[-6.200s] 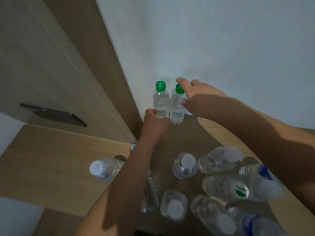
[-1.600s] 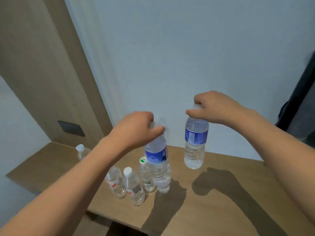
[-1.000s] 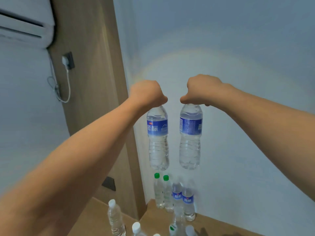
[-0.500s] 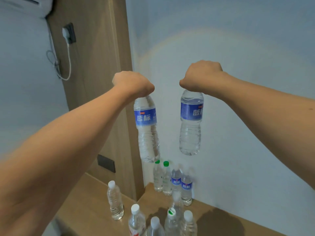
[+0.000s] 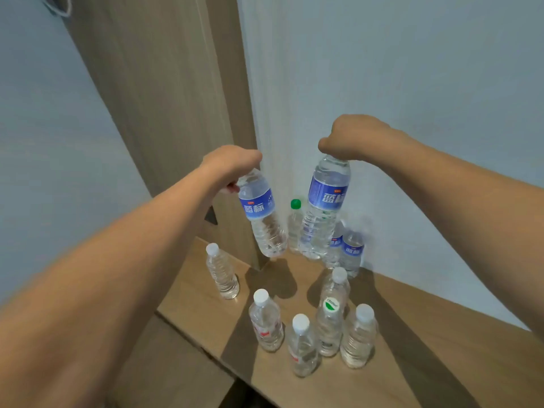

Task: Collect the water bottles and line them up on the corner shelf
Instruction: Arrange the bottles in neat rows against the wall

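While both hands hold bottles in the air over the corner, the parts read from largest to smallest as follows.
Wall (image 5: 412,69): pale, meeting a wood panel (image 5: 164,83) at the corner.
Shelf (image 5: 441,348): wooden, L-shaped, fitted into that corner.
Left hand (image 5: 232,164): fingers curled round the top of left bottle (image 5: 262,213), blue-labelled, tilted, base toward the corner, clear of the shelf.
Right hand (image 5: 350,136): fingers closed over the cap of right bottle (image 5: 323,207), blue-labelled, hanging near upright above the back row.
Back row: green-cap bottle (image 5: 295,225) and two blue-label bottles (image 5: 351,251) stand upright against the wall; right bottle partly hides them, so whether more stand there cannot be told.
Front group: four white-cap bottles (image 5: 266,322) and one green-dot bottle (image 5: 329,325) stand upright, close together near the shelf's front edge.
Lone bottle (image 5: 222,272): white cap, upright, apart on the shelf's left wing.
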Available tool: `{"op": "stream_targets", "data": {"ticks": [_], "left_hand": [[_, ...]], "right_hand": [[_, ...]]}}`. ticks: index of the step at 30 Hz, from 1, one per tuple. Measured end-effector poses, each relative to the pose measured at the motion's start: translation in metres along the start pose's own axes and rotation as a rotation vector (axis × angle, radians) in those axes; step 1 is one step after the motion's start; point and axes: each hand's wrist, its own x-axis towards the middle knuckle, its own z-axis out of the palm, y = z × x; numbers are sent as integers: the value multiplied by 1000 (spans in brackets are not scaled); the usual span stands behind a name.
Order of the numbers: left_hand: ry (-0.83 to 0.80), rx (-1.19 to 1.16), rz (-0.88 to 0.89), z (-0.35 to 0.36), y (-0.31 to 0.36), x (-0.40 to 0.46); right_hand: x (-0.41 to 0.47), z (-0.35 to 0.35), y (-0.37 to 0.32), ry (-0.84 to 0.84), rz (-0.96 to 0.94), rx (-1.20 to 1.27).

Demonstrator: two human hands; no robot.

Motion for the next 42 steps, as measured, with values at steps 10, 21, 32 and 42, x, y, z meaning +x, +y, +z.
{"op": "stream_targets", "data": {"ticks": [10,21,32,42], "left_hand": [[-163,85,68,144,-37,113],[-407,43,67,227,-40,176],[-365,-67,64,235,-45,175],[-299,-368,196,176,-75,113]], "right_hand": [[62,167,13,-245,161,149],[95,274,26,-272,414,280],[106,292,17,-210,376,356],[14,203,57,-210,392,582]]}}
